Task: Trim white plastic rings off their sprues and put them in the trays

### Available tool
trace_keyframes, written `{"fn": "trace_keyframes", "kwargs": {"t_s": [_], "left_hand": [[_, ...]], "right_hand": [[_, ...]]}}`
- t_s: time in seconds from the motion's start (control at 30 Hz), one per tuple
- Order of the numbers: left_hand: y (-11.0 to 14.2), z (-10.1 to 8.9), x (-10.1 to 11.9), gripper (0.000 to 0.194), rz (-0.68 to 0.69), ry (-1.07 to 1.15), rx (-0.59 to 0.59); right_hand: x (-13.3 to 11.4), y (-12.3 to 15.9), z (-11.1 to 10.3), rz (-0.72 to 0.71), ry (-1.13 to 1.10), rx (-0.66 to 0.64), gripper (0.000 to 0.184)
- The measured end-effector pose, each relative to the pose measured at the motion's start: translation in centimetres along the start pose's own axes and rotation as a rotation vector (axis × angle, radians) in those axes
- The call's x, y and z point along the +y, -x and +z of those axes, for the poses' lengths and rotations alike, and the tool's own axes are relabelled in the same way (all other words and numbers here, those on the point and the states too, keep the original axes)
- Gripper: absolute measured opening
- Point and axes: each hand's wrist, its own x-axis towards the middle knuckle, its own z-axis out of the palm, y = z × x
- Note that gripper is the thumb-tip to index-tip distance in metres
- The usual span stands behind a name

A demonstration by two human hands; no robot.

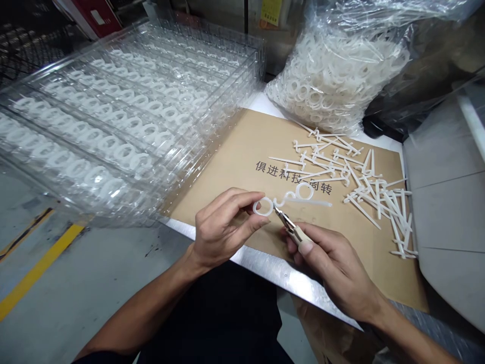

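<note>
While the left hand (223, 227) keeps a narrow grip on a white plastic ring (263, 206), the right hand (326, 258) closes around small pliers (285, 220), so their tips can touch the piece just beside the ring. This piece is held above a cardboard sheet (215, 177), near the desk's front edge (265, 268). Toward the sheet's right edge lies a heap of plastic pieces (364, 187); clear trays (113, 116) stand at the left, and a plastic bag (333, 76) sits behind.

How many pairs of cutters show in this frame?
1: small cutters in the right hand, tips at the white plastic ring in the left hand. Others may be hidden.
</note>
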Motion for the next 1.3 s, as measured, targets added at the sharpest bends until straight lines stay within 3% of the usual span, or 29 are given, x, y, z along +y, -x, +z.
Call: {"fn": "trace_keyframes", "kwargs": {"t_s": [0.73, 1.07, 1.3], "left_hand": [[0.01, -0.04, -0.04, 0.030, 0.018, 0.009, -0.008], [-0.07, 0.12, -0.17, 0.029, 0.024, 0.006, -0.015], [-0.13, 0.18, -0.31, 0.030, 0.022, 0.012, -0.031]], "right_hand": [[-0.12, 0.00, 0.10, 0.023, 0.007, -0.001, 0.032], [-0.37, -0.06, 0.23, -0.038, 0.222, 0.006, 0.037], [0.02, -0.27, 0.50, -0.029, 0.238, 0.047, 0.038]]}}
